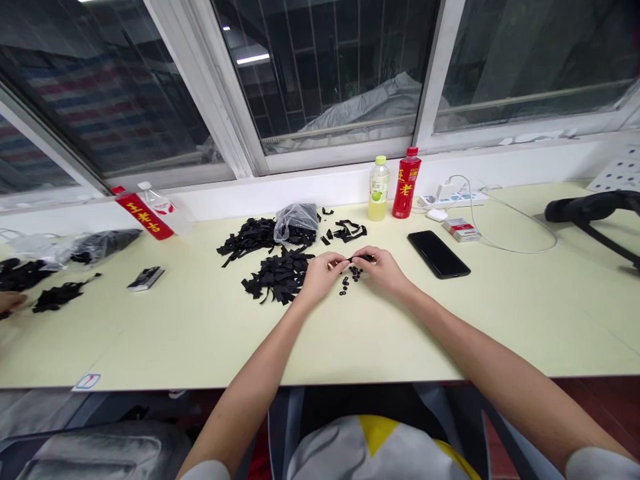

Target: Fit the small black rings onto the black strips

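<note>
My left hand (321, 275) and my right hand (384, 268) meet above the table, both with fingers pinched. Between them runs a short black strip (367, 257), gripped at both sides; its details are partly covered by my fingers. Just below my fingertips several small black rings (345, 288) lie scattered on the tabletop. Left of my left hand is a pile of black strips (277, 277), with another heap of black strips (253, 237) behind it. A few loose black pieces (350, 231) lie beyond my hands.
A clear plastic bag (295, 223) rests on the rear heap. Behind stand a yellow-green bottle (379, 190) and a red bottle (407, 183). To the right lie a black phone (439, 254), a small box (461, 230) and a white cable (530, 251). Another person's hand (11, 301) shows far left.
</note>
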Motion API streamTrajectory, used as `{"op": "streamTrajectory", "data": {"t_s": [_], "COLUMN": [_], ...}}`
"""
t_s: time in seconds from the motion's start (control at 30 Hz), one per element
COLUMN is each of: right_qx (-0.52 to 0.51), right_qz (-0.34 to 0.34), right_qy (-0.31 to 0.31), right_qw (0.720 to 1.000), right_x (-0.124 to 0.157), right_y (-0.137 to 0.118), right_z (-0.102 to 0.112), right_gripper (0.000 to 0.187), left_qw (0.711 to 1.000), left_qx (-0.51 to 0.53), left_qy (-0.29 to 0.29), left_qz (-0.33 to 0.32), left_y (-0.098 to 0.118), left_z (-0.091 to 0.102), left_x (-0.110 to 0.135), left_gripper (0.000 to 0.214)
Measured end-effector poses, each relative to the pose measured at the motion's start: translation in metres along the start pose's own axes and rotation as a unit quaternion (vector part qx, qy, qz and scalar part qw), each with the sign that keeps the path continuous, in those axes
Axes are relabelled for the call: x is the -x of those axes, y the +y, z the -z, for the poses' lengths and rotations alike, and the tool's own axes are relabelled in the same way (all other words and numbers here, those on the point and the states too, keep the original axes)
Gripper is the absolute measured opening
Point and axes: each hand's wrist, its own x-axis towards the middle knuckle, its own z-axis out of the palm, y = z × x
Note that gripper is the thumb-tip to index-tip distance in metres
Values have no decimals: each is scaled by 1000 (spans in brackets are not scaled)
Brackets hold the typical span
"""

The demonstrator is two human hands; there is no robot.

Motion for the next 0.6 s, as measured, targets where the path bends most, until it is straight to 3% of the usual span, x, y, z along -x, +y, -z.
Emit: {"op": "streamTrajectory", "data": {"t_s": [0.23,0.6], "right_qx": [-10,1], "right_qz": [-27,-22], "right_qy": [96,88], "right_qw": [995,996], "right_x": [-7,-5], "right_y": [5,3], "right_z": [6,6], "right_gripper": [38,36], "left_qw": [996,992], "left_qx": [-79,-117], "left_qy": [-36,-41], "left_qz": [-28,-20], "left_y": [-10,-26], "left_z": [-12,-18], "left_x": [-3,-19], "left_gripper": [16,7]}}
